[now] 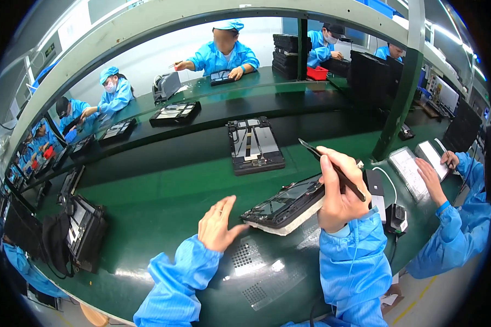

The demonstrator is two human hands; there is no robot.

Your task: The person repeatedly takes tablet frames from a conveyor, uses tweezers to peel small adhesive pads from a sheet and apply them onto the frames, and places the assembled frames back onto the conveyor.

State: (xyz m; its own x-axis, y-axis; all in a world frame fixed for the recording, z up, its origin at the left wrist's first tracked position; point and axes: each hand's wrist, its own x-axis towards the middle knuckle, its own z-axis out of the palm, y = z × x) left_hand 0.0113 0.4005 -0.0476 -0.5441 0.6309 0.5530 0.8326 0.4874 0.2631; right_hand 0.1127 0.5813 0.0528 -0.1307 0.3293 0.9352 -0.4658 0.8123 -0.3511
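Note:
In front of me an opened tablet device point(289, 201), black-framed with its inside showing, rests tilted on a whitish pad point(292, 224). Beside its left edge is my left hand point(217, 224), open, fingers spread and thumb close to the corner; whether it touches I cannot tell. My right hand point(341, 191), over the device's right end, is closed around slim black tweezers point(311, 148) whose pointed end aims up and left. Part of the device is hidden behind that hand. Just beyond lies another opened tablet point(255, 146) with pale battery panels and dark cables.
Perforated sticker sheets point(248, 256) lie on the green bench point(163, 210) near me. More opened units stand in a black holder point(82, 231) at the left. To the right are a black adapter point(396, 219) and a co-worker's hand point(431, 182) on white trays point(408, 171). A green post point(401, 111) rises nearby.

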